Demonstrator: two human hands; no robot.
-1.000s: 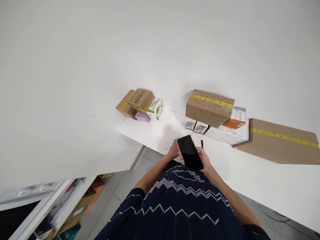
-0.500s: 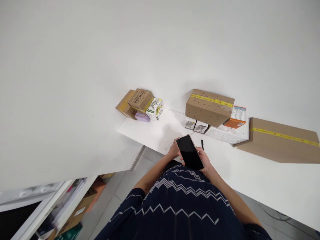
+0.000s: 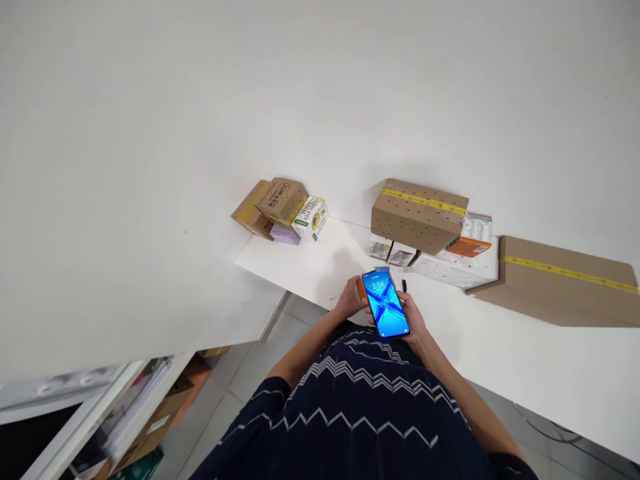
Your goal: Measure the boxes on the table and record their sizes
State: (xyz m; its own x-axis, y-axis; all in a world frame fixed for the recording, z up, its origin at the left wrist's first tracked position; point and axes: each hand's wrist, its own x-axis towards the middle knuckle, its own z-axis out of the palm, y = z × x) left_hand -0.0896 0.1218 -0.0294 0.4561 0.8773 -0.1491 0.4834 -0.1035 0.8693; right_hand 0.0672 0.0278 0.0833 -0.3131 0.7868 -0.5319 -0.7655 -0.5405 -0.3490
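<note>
A smartphone with a lit blue lock screen reading 2:56 lies in my right hand, fingers wrapped round its right side. My left hand is closed on a small orange object just left of the phone. The phone hides most of that object, so its kind cannot be made out. Both hands are at the near edge of the white table, in front of my body. A black pen lies partly hidden just beyond my right hand.
Ahead stands a taped carton on smaller white boxes, with an orange box beside it. A long carton is at the right. Brown boxes and a white avocado-printed box sit left, near a partition.
The phone's screen has gone from black to lit. The phone has turned more upright and shifted slightly right, and the orange object now shows in my left hand.
</note>
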